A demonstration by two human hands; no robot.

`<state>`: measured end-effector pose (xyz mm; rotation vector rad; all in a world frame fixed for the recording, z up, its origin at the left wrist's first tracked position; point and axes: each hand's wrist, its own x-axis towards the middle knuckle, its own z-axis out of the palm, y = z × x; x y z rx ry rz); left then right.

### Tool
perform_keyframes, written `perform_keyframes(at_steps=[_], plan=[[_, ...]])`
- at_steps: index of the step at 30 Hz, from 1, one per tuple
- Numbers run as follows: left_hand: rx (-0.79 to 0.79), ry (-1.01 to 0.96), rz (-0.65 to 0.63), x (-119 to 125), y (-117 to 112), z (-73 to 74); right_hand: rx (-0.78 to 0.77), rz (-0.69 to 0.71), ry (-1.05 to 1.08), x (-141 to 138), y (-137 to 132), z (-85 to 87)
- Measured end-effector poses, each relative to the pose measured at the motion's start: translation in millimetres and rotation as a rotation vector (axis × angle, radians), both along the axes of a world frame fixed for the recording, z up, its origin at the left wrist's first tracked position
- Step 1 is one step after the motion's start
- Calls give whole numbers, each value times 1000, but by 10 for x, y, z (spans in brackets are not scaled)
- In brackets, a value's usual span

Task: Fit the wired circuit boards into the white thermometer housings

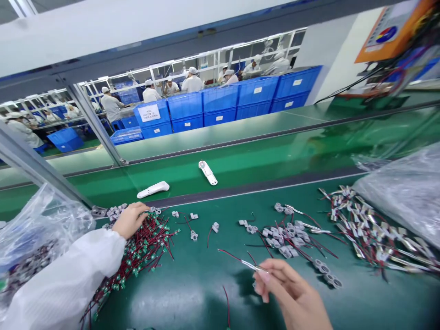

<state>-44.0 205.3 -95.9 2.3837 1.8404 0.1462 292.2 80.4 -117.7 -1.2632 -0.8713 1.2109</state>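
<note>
My left hand (132,220) reaches to the far edge of a heap of small green circuit boards with red and black wires (146,240). Its fingers curl down and together beside some grey plastic parts (155,211); whatever lies under the fingertips is hidden. Nearer the middle, my right hand (288,286) pinches a thin silver-and-white piece with red and black wire leads (250,265) between thumb and fingers, raised above the green tabletop. Several grey ring-shaped holders (288,236) with wires lie just beyond that hand.
Many wired silver pieces (371,229) are heaped at right beside a clear plastic bag (405,192). Another plastic bag (44,233) stands at left. Two white housings (208,173) lie on the green belt (240,158). Blue bins (220,103) and people (192,82) are beyond.
</note>
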Motion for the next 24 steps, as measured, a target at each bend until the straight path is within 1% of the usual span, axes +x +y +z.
perform_keyframes(at_steps=[2,4,6,8,12,16,20,24], plan=[[2,-11,-52,165,148,-104,-6,2,30,-59,-21,16],[-4,-10,-69,236,259,-190,-10,-31,58,-116,-59,56],[-20,-2,-65,219,331,-250,-22,-54,75,-163,-95,102],[-42,4,-60,153,361,-274,-41,-50,81,-191,-113,133],[-68,-7,-112,71,308,-253,-60,-33,89,-199,-104,134],[-64,-27,-167,140,241,-251,-57,-28,85,-211,-85,119],[-64,-42,-138,195,262,-229,-53,-21,103,-231,-74,134],[-62,-101,-63,199,264,-115,-43,-27,145,-250,-60,155]])
